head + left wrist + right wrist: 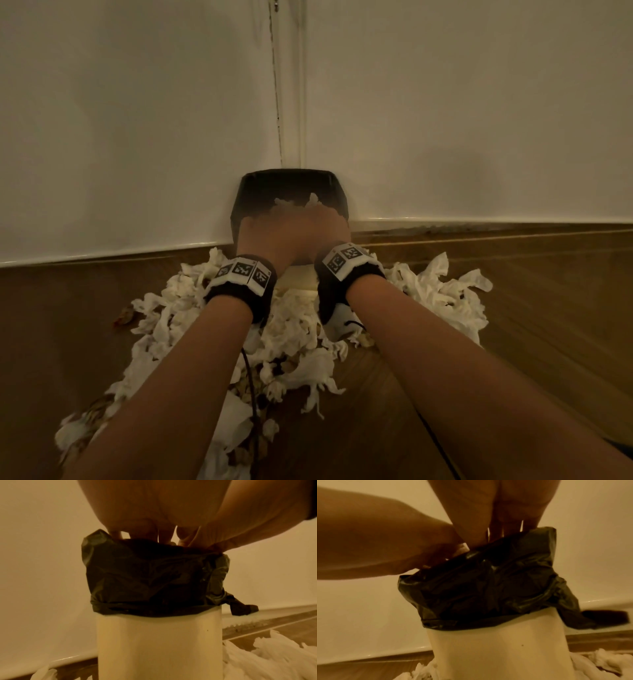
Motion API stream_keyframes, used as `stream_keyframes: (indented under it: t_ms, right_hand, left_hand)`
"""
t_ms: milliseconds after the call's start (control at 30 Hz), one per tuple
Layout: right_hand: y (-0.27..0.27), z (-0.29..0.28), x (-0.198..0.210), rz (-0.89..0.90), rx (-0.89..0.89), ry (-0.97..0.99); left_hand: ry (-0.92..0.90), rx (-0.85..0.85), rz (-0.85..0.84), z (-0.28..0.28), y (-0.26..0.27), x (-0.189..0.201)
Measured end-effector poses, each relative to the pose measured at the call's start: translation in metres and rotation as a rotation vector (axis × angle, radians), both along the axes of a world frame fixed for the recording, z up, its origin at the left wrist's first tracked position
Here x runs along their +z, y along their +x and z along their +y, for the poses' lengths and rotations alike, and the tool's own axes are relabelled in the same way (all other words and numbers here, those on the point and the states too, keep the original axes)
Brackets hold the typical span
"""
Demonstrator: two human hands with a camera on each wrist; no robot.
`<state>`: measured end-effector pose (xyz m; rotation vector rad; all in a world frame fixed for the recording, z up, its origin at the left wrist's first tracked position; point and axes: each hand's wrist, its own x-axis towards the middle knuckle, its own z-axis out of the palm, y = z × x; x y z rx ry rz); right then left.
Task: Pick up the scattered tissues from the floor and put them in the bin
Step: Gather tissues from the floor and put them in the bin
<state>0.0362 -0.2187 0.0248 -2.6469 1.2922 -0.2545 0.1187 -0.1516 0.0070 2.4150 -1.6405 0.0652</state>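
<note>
The light is looking dim and yellow everywhere, the two hands [294, 233] are blurring together above the wrists, and dark shadows are sitting on the wall beyond them.

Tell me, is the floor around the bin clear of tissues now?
No, a heap of tissues lies on the floor in front of the bin.

The bin [291, 192] stands in the wall corner — tissues [298, 335] heaped before it.
</note>
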Motion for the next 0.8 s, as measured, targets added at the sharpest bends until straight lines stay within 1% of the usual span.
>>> stream_keyframes:
  t_ms: [100, 167, 233, 267, 333, 400, 467, 533, 600, 667, 733, 800]
  right_hand:
    - [-0.002, 0.0, 0.0, 0.116, 0.096, 0.093]
    - [-0.004, 0.0, 0.001, 0.241, 0.183, 0.092]
    - [-0.009, 0.002, 0.003, 0.313, 0.223, 0.063]
    - [-0.011, 0.002, 0.005, 0.317, 0.226, 0.051]
    - [-0.013, 0.003, 0.008, 0.283, 0.248, 0.024]
    - [-0.013, 0.002, 0.008, 0.235, 0.257, 0.034]
    - [-0.014, 0.001, 0.006, 0.169, 0.244, 0.014]
    - [-0.021, 0.003, 0.002, 0.075, 0.221, -0.055]
    - [-0.033, 0.007, -0.004, -0.063, 0.194, -0.142]
    - [-0.05, 0.013, -0.011, -0.25, 0.134, -0.187]
    - [-0.067, 0.021, -0.018, -0.42, 0.053, -0.18]
    - [-0.084, 0.027, -0.029, -0.507, -0.027, -0.156]
  left_hand:
    - [0.21, 0.011, -0.062, -0.001, 0.004, -0.001]
    - [0.336, 0.056, -0.088, -0.004, 0.006, 0.002]
    - [0.399, 0.134, -0.051, -0.008, 0.008, 0.006]
    - [0.387, 0.142, -0.03, -0.01, 0.008, 0.008]
    - [0.319, 0.1, -0.035, -0.011, 0.009, 0.011]
    - [0.237, 0.092, -0.026, -0.007, 0.007, 0.013]
    - [0.104, 0.092, -0.02, -0.003, -0.001, 0.012]
    - [-0.065, 0.086, 0.035, 0.003, -0.015, 0.01]
    - [-0.232, 0.056, 0.079, 0.008, -0.036, 0.007]
    - [-0.367, 0.029, 0.08, 0.014, -0.057, 0.002]
    - [-0.444, 0.003, 0.079, 0.02, -0.073, -0.004]
    - [-0.508, -0.055, 0.109, 0.027, -0.082, -0.012]
